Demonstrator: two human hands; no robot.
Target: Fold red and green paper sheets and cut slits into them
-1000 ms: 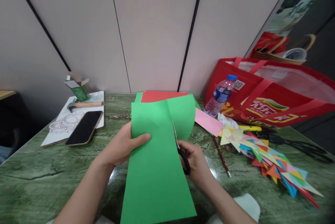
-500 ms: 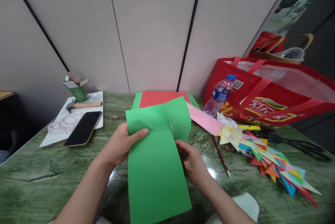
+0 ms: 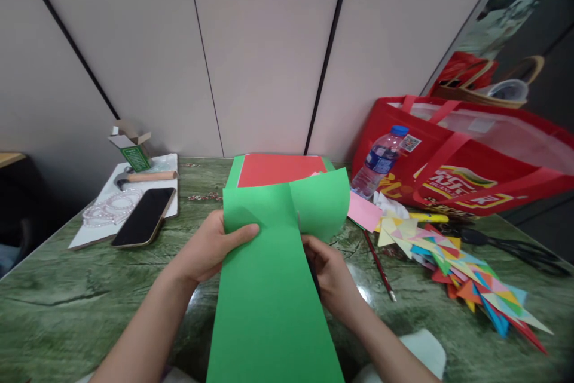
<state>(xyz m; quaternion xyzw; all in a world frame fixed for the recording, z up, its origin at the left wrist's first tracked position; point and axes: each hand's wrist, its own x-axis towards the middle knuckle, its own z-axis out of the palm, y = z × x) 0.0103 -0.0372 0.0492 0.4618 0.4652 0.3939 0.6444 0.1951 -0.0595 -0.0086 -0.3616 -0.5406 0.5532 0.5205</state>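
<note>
A large sheet of green paper (image 3: 271, 299) hangs upright in front of me, with a long cut running up toward its top edge. My left hand (image 3: 215, 245) pinches its left edge, thumb on the near face and fingers behind. My right hand (image 3: 329, 272) is closed at the cut on the right side, around scissors that are mostly hidden by the paper and fingers. Only a thin strip of the scissors' blade (image 3: 299, 218) shows at the cut. To the right of the blade the cut part of the sheet curls outward.
Behind the paper lie red sheets (image 3: 282, 169). On the right are a pink paper (image 3: 364, 213), pencil (image 3: 379, 266), folded colourful paper pieces (image 3: 466, 269), black scissors (image 3: 511, 245), bottle (image 3: 381, 159) and red bag (image 3: 430, 156). At left, a phone (image 3: 144, 215) and hammer (image 3: 146, 177) rest on a white board (image 3: 81, 239).
The cut has lengthened toward the top edge, and the right flap has swung further right. The green sheet now hangs lower in view. Both hands have shifted only slightly.
</note>
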